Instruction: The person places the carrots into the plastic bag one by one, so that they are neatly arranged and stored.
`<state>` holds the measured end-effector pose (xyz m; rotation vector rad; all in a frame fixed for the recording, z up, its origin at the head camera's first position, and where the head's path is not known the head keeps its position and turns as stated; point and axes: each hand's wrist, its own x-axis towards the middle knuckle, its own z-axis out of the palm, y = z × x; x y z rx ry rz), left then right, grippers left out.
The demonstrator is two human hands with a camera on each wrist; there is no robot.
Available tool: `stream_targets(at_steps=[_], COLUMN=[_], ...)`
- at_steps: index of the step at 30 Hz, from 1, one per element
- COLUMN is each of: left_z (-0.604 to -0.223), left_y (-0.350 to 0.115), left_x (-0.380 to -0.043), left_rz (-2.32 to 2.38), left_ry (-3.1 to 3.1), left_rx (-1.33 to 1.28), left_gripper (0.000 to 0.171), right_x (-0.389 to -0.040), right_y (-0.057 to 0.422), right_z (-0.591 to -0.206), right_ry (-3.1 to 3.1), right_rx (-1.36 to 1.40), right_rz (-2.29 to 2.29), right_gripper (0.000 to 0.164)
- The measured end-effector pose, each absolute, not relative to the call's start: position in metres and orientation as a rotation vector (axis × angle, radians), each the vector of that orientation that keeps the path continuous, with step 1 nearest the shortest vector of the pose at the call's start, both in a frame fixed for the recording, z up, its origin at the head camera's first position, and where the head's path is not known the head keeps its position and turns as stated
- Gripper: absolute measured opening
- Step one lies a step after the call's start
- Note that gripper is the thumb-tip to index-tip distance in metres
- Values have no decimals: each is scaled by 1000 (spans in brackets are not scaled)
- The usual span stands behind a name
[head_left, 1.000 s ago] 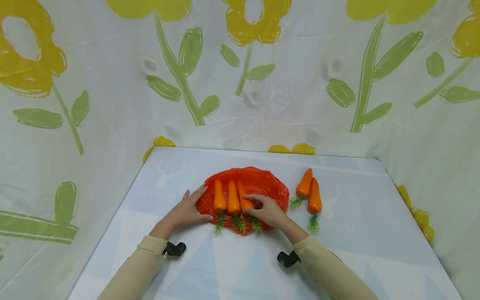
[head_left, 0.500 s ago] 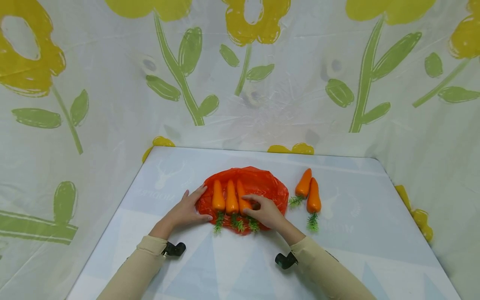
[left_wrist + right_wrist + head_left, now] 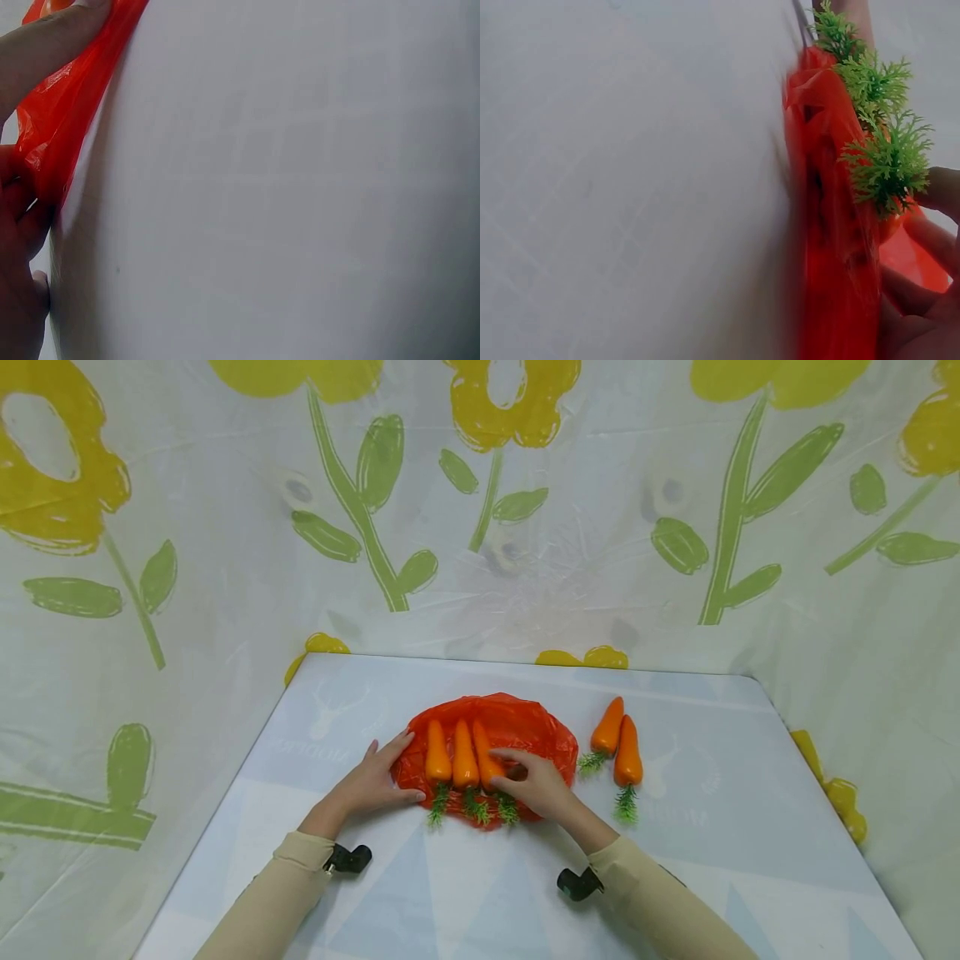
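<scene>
In the head view a red plastic bag (image 3: 528,720) lies spread on the table, with three orange carrots side by side on it. They are a left carrot (image 3: 438,758), a middle carrot (image 3: 465,760) and a right carrot (image 3: 487,762), green tops toward me. My right hand (image 3: 542,787) holds the right carrot between thumb and fingers. At the bag's left edge rests my left hand (image 3: 367,787), fingers extended and spread. Its thumb (image 3: 56,49) lies against the red plastic in the left wrist view. Green leafy tops (image 3: 891,166) hang over the bag's near rim in the right wrist view.
Two more carrots lie right of the bag: a tilted one (image 3: 608,727) and one nearer me (image 3: 628,756), close together. The pale blue and white table (image 3: 720,860) ends at a flower-printed curtain (image 3: 585,593).
The right carrot and my right hand have shifted slightly left, then back a little. My left hand, the bag and the two carrots at the right keep their places.
</scene>
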<state>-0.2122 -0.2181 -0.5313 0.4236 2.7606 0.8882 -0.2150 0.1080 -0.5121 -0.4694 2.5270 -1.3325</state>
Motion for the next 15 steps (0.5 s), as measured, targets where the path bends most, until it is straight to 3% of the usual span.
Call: stream_targets(at_steps=[15], left_z=[-532], left_y=[-219], left_x=[-213], left_rz=[889], left_ry=[2776], left_rx=[456], left_gripper=[111], right_x=[-209], right_y=[124], right_z=[-505], right_ry=[2561], right_rx=[-431], right_rz=[-1337], right_gripper=[44])
